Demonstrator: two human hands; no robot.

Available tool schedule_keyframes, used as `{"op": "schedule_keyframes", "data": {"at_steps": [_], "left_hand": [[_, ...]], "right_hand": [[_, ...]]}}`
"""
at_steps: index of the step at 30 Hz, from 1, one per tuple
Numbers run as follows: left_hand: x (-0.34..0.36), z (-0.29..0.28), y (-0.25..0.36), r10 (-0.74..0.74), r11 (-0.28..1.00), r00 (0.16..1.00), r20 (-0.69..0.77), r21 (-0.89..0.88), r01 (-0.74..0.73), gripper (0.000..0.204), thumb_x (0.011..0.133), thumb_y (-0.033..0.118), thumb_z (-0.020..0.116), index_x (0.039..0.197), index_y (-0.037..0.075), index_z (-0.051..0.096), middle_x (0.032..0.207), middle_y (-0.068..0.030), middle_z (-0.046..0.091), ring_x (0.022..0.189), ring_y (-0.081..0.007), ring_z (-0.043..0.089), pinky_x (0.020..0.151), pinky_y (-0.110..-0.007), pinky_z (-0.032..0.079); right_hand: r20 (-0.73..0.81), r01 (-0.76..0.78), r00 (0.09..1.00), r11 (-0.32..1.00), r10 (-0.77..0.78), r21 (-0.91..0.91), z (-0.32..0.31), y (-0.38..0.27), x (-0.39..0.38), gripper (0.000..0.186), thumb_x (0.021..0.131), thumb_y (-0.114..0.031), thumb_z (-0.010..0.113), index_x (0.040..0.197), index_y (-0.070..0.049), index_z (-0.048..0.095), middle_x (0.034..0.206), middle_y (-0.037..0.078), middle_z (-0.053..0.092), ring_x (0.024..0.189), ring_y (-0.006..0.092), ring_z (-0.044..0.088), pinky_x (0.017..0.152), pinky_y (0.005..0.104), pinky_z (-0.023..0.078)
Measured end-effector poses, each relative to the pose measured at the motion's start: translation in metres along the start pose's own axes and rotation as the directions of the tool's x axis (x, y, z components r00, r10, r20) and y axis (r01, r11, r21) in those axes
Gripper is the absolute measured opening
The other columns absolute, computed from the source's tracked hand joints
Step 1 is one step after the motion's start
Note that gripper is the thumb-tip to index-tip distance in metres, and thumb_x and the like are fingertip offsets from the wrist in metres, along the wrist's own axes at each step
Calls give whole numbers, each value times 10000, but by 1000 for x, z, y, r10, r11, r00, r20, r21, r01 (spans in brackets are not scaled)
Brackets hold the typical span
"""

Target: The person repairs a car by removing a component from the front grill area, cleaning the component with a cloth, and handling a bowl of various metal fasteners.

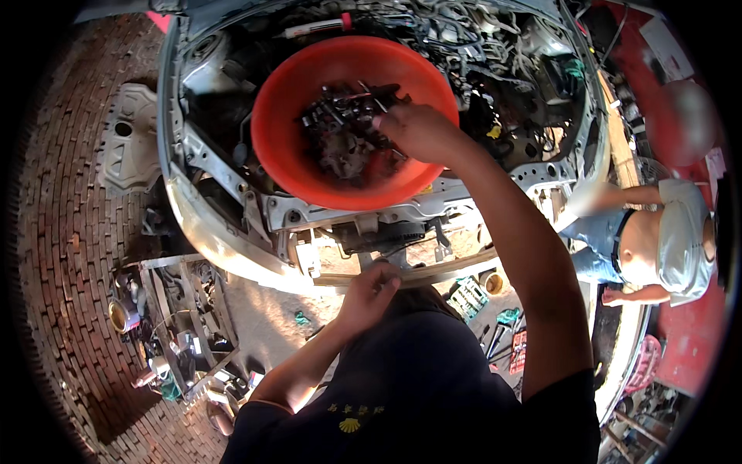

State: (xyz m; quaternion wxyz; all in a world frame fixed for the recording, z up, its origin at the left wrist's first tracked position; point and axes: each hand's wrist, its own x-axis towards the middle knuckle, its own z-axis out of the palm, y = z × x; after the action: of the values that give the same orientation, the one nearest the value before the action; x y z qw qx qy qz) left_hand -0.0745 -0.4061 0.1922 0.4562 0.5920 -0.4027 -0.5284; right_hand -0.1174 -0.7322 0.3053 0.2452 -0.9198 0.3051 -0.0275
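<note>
A wide red plastic basin rests on the front of a car's open engine bay. In its bottom lies a heap of dark, greasy metal parts, among them bolts and sockets too jumbled to tell apart. My right hand reaches over the basin's right rim, its fingers closed at the heap's edge; what they hold, if anything, I cannot make out. Close to my body, below the basin, my left hand hangs by the front of the car with fingers loosely curled and thumb apart, nothing visible in it.
Behind the basin lies a white tube with a red cap. Hoses and wiring fill the engine bay. A metal rack with tools stands at left. Another person is at right. A socket set lies on the ground.
</note>
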Motion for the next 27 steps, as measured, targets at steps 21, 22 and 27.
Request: {"op": "schedule_keyframes", "data": {"at_steps": [21,22,27], "left_hand": [[159,143,2,-187,976,982,31,117,183,318,1074,198,615,1293,-29,567,872,-110,768,711,-163,699,665,-293,546],[165,148,0,-171,951,985,-12,258,169,266,1075,197,604,1217,-28,605,807,-108,758,654,-166,688,625,-297,539],[175,166,28,-123,929,978,-171,326,174,263,1072,172,595,879,18,687,615,-54,635,478,-118,547,444,-302,387]], "right_hand": [[115,-345,777,266,619,900,172,162,-308,271,1063,-245,628,1100,15,694,930,75,721,862,167,676,810,330,540],[88,-265,780,200,620,943,172,168,-309,241,1059,-225,635,1076,9,692,909,71,712,847,160,661,799,326,531],[106,-329,855,373,507,867,152,213,-317,293,1013,-253,656,1166,-4,680,1007,208,713,944,370,706,836,466,538]]}}
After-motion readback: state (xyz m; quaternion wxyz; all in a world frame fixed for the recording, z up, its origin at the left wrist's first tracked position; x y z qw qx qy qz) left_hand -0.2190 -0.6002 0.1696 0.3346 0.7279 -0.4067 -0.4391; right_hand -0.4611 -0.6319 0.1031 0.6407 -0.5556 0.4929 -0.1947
